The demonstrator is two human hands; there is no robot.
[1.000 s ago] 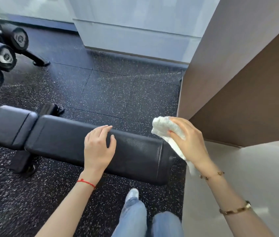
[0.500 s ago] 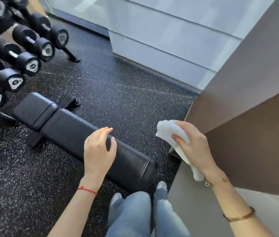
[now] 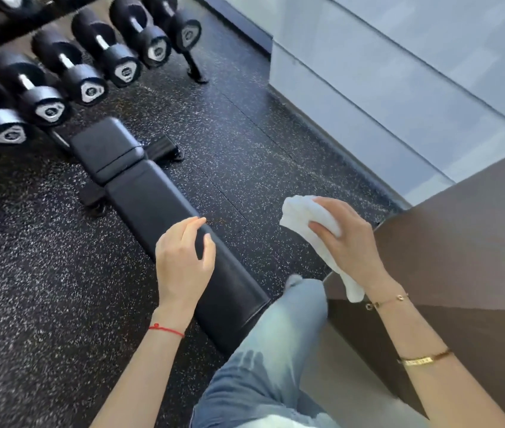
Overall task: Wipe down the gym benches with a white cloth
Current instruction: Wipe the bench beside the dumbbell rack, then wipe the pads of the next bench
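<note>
Honestly, I judge the wiping as hardly begun, or between two strokes; the cloth is not on the pad at this moment, and I cannot tell from the sheen which part is already wiped. The rubber floor [image 3: 44, 288] is the largest thing, black with white speckles and a grainy look; at my right stands a brown panel wall [image 3: 461, 257], flat and matte. The gym bench [image 3: 152, 205] lies diagonal in front of me; its top surface is a long black padded piece, smooth like vinyl, with rounded edges and a seam near the close end, and a shorter seat pad beyond it. Behind it a row of dumbbells [image 3: 90, 78] rests on a rack, with dark round heads and metal handles; my jeans [image 3: 276, 350] are pale blue denim. My left hand [image 3: 183, 264] hovers over the pad, fingers loosely curved and holding nothing; whether it touches the pad I cannot say. My right hand [image 3: 350, 242] grips the white cloth [image 3: 303, 214], a soft bunched towel whose tail hangs below my wrist, held in the air beside the bench. What remains, I think, is the whole length of both pads, and any other benches, which are not in view.
</note>
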